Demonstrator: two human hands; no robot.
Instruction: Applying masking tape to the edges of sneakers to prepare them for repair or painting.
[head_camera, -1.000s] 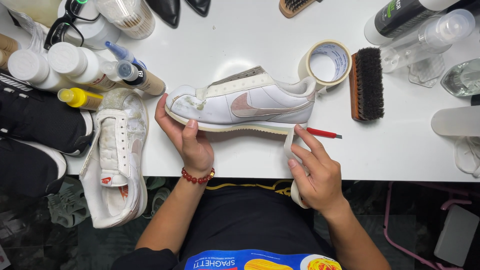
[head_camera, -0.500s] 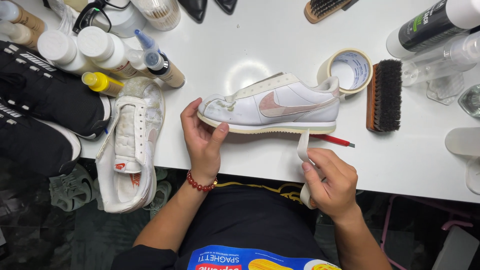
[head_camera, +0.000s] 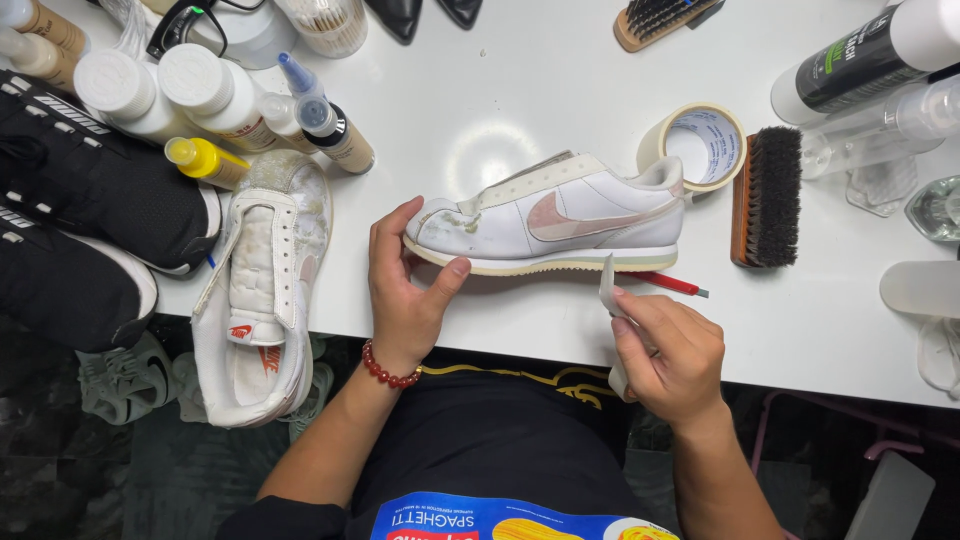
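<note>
shoe: white leather sneaker with pink side mark (head_camera: 560, 220), on its side, frame centre, on white bench (head_camera: 520, 80)
left hand (head_camera: 405, 290): fingers clamped on toe
right hand (head_camera: 670, 350): fingers pinching pale tape strip (head_camera: 607, 287) under heel sole
tip: steady toe, lay strip flat along sole edge
nearby: tape roll (head_camera: 692, 148), brush (head_camera: 768, 195)

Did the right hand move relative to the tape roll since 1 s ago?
Yes. The right hand has dropped toward the table edge, farther below the tape roll.

Left hand (head_camera: 405, 290) steadies white sneaker (head_camera: 555, 215); right hand (head_camera: 668, 350) pinches tape strip (head_camera: 608, 288).
</note>
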